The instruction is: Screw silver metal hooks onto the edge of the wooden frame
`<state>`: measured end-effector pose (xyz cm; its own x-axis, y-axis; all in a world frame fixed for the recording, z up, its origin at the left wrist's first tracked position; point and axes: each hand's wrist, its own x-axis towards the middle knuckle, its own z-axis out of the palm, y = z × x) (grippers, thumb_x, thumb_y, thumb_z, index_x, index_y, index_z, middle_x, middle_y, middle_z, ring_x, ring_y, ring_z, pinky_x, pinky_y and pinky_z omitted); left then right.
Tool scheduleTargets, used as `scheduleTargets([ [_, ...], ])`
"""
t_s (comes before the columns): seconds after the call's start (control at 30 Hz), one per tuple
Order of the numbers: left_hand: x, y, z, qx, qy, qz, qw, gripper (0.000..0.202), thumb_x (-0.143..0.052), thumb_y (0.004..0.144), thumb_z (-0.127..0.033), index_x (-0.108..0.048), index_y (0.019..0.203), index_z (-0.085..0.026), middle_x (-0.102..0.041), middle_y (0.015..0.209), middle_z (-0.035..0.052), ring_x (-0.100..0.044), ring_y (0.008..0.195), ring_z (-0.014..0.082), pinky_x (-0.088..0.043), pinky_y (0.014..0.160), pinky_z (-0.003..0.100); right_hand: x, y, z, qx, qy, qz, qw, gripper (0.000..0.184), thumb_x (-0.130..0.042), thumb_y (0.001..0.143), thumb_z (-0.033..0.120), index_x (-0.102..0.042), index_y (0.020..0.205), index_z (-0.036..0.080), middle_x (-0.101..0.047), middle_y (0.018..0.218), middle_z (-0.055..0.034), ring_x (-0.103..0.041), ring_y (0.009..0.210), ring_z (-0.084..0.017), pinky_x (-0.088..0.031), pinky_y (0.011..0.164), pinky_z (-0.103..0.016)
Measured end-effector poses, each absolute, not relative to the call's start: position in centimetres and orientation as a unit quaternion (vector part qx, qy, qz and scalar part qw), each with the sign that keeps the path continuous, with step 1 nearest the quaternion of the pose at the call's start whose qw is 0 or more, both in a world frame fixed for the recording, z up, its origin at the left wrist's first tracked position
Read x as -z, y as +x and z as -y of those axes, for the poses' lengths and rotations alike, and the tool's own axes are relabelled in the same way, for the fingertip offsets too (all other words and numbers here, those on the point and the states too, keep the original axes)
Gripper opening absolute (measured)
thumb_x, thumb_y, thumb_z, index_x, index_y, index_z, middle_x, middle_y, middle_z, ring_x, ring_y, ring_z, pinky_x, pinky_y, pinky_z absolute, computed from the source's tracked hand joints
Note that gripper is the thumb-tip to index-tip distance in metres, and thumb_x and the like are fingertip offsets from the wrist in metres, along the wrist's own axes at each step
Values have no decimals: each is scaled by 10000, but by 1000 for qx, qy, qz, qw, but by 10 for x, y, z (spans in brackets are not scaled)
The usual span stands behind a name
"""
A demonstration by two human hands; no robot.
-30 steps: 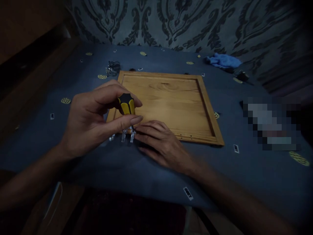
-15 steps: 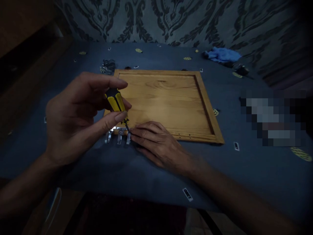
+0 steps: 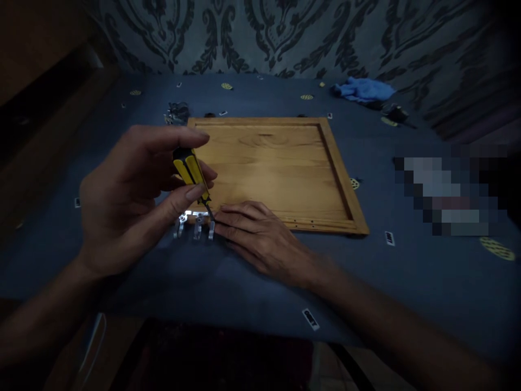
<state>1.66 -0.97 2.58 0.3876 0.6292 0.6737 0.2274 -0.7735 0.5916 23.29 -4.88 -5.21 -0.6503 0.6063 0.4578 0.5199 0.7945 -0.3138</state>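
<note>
My left hand (image 3: 134,201) is gripping a stubby yellow-and-black screwdriver (image 3: 190,167) between thumb and fingers; its shaft is slanting down to a silver metal row of hooks (image 3: 198,232), which is sitting at eight o'clock on a framed brown wooden panel (image 3: 266,174); my right hand (image 3: 262,239) is resting at seven o'clock, fingertips beside the end hook; whether they're pinching anything, I cannot tell.

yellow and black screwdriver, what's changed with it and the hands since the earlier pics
Since the first picture, the yellow-black screwdriver has tipped handle-leftward, and the left hand has shifted left with it, its fingers spread wider. Nothing was visibly let go or newly grasped. The screwdriver's tip stays by the rightmost metal hook; the right hand and framed wooden panel look unchanged.
</note>
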Motion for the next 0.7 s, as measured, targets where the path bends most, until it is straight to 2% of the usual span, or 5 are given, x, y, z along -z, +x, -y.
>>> scheduleTargets([
  [0.13, -24, 17, 13, -510, 789, -259, 227, 595, -715, 803, -46, -664, 1292, -382, -693, 1175, -1, -755, 951, 209, -709, 758, 331, 52, 233, 48, -77, -313, 905, 278, 315, -497, 1047, 212, -659, 1305, 135, -713, 1340, -83, -597, 1304, -237, -521, 1064, -466],
  [0.27, -26, 17, 15, -535, 776, -282, 180, 553, -703, 829, -85, -662, 1294, -381, -673, 1218, -30, -744, 904, 160, -696, 782, 297, 53, 233, 48, -71, -308, 906, 280, 304, -505, 1041, 202, -671, 1283, 123, -717, 1332, -88, -611, 1287, -240, -525, 1066, -462],
  [0.43, -24, 16, 11, -526, 781, -291, 170, 464, -720, 878, -170, -651, 1292, -368, -686, 1201, -32, -738, 908, 155, -684, 746, 292, 55, 234, 48, -68, -305, 903, 294, 275, -534, 1029, 193, -696, 1243, 133, -711, 1344, -84, -616, 1293, -248, -530, 1072, -451],
  [0.5, -22, 15, 9, -527, 792, -258, 169, 504, -738, 864, -153, -638, 1313, -359, -682, 1204, -33, -743, 918, 152, -684, 741, 276, 55, 235, 48, -71, -303, 902, 298, 264, -538, 1029, 196, -707, 1221, 136, -703, 1354, -93, -610, 1305, -251, -529, 1076, -452],
  [0.7, -19, 17, 11, -535, 767, -284, 213, 565, -708, 831, -35, -667, 1288, -365, -679, 1188, -30, -748, 941, 162, -690, 768, 302, 54, 236, 48, -83, -304, 899, 304, 262, -538, 1028, 205, -708, 1219, 150, -709, 1342, -91, -611, 1298, -250, -539, 1065, -469],
])
